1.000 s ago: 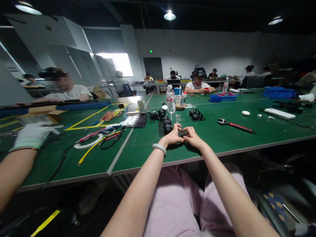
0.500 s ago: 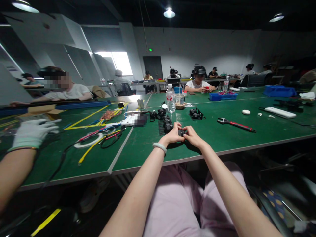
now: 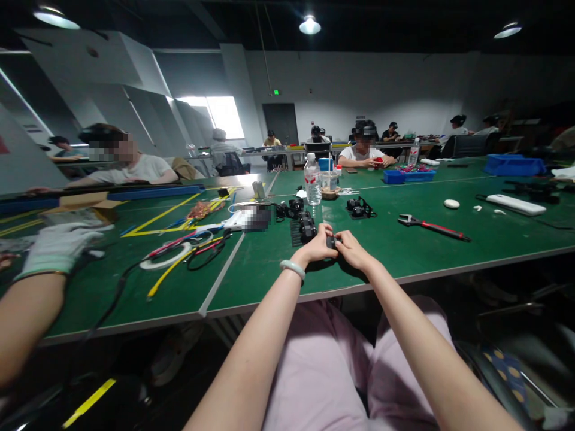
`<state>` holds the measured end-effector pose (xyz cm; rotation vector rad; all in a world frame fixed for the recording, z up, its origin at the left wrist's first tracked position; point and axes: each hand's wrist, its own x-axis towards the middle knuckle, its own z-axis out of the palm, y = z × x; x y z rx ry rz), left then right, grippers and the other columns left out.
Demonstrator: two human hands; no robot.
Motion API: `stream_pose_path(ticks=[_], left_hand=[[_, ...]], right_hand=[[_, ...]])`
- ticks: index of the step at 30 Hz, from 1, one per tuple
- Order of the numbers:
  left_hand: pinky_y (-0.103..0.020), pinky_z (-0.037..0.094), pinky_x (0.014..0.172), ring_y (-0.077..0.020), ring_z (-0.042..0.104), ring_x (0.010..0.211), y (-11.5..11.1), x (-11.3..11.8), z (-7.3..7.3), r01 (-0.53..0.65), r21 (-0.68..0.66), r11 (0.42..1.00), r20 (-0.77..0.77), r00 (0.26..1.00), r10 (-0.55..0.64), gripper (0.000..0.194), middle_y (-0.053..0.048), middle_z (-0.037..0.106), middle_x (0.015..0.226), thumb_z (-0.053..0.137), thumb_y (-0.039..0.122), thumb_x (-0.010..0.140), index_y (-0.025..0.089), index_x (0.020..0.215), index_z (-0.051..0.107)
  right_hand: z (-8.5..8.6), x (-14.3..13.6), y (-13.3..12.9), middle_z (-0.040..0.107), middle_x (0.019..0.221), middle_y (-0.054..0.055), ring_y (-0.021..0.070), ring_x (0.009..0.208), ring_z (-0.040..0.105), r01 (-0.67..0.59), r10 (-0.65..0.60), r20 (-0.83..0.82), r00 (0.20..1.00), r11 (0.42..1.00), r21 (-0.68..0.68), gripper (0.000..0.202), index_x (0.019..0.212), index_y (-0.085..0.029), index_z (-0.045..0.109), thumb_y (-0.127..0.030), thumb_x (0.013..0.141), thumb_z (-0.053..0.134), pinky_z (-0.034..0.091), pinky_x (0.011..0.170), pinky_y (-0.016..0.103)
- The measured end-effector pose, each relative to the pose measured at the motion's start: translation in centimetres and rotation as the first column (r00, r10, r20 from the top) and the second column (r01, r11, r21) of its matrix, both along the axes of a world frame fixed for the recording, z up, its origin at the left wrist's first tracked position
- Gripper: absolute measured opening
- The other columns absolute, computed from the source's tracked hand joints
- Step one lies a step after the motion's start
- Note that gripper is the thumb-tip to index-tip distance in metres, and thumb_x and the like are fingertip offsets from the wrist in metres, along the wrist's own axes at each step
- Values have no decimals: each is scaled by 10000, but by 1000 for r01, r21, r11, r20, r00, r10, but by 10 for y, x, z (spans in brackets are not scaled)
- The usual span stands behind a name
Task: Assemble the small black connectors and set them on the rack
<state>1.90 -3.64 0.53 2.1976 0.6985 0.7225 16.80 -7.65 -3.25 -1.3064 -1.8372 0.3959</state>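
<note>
Small black part point(image 3: 331, 242): one, held between left hand point(image 3: 317, 246) and right hand point(image 3: 354, 250), above the near side of the green table point(image 3: 381, 238); contact with the surface unclear. Left hand: fingers and thumb curled closed about one side. Right hand: fingertips pinched at the other; exact grip hidden. Hazard: uneven pressure could make it slip. Black components point(image 3: 308, 228): just beyond left hand; knuckles might nudge them. Water bottle point(image 3: 312, 182): upright behind; a hard shove could topple it.
</note>
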Motion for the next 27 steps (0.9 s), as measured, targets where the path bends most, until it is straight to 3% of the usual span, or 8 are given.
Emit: stream_pose_path(ticks=[14, 27], left_hand=[[-267, 396, 773, -127, 426, 870, 1, 1, -2, 31, -4, 999, 5, 999, -31, 611, -1, 348, 925, 633, 110, 520, 205, 992, 257], [-282, 394, 792, -127, 433, 874, 1, 1, -1, 25, -8, 1000, 17, 1000, -25, 591, 1, 359, 917, 630, 109, 510, 203, 976, 278]], right_hand=[[4, -4, -2, 471, 975, 75, 187, 951, 430, 83, -82, 93, 992, 997, -4, 249, 982, -176, 487, -289, 856, 304, 345, 860, 359], [5, -3, -4, 464, 968, 61, 171, 953, 434, 74, -74, 37, 997, 997, -7, 236, 970, -181, 487, -281, 853, 307, 340, 872, 348]])
